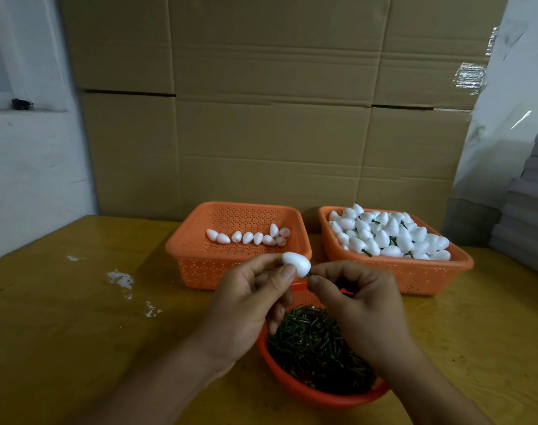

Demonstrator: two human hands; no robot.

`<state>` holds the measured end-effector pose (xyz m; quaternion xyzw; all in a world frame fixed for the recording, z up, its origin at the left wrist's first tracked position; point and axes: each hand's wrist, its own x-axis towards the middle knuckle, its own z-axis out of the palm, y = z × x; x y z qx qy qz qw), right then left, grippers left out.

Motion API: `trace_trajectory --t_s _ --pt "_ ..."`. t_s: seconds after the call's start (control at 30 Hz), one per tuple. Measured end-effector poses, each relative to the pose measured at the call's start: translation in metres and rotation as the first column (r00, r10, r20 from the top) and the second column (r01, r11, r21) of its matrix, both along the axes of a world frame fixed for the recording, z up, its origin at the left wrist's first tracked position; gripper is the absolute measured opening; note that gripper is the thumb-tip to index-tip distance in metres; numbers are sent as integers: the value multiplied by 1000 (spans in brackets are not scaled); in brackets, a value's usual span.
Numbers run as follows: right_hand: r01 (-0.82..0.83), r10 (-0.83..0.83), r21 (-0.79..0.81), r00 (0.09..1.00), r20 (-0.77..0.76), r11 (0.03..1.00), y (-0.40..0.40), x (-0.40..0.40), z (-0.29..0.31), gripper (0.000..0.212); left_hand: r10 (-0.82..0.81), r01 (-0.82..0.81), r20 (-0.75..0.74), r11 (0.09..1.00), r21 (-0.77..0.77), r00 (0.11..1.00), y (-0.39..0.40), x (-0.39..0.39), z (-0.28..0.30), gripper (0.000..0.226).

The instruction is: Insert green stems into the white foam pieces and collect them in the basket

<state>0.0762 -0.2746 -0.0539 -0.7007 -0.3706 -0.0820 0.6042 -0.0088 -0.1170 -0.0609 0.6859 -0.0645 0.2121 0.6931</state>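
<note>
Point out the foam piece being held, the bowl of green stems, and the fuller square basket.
foam piece (295, 263), head view, its white side.
bowl of green stems (326, 399), head view, near rim.
fuller square basket (414, 273), head view, front wall.

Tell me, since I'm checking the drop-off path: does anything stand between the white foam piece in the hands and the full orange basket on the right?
Nothing visible does. The white egg-shaped foam piece, held by the left hand and right hand, sits just in front of the full orange plastic basket, with open air between.
</note>
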Motion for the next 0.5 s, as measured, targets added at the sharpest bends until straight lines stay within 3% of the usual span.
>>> trace_trajectory --t_s 0.17,0.3,0.5 --pt "210 -197 98 971 -133 973 -19 38 -2 17 -1 1 -7 1000 -32 1000 -2 -2 0 22" --pt "453 -430 145 887 -166 879 -43 75 -9 19 5 -5 -22 1000 -17 1000 -4 -2 -1 22" --pt "662 -665 128 746 -19 739 -64 108 -16 12 -5 4 -37 1000 -16 999 -7 -2 -1 27"
